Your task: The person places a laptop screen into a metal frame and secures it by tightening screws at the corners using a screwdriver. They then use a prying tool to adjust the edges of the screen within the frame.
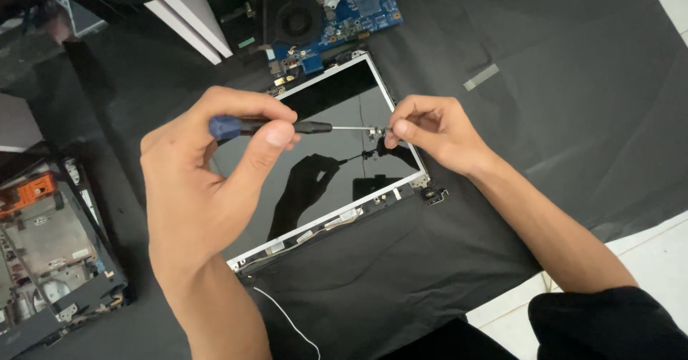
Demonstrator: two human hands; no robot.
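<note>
Rightward, the screwdriver (287, 126) tip meets the screen panel (315, 166) edge, black cloth (559, 102) beyond.

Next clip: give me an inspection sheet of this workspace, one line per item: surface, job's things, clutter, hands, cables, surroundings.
Surface: black cloth spread over the work area, wrinkled, with a strip of grey tape on it.
Job's things: laptop screen panel lying flat in its pale frame; screwdriver with a blue and black handle, tip at the panel's right edge.
Clutter: blue circuit board with a fan beyond the panel; opened laptop base at far left.
Hands: left hand grips the screwdriver handle; right hand pinches at the tip.
Cables: thin white wire trailing from the panel's near edge.
Surroundings: white floor at right.
</note>
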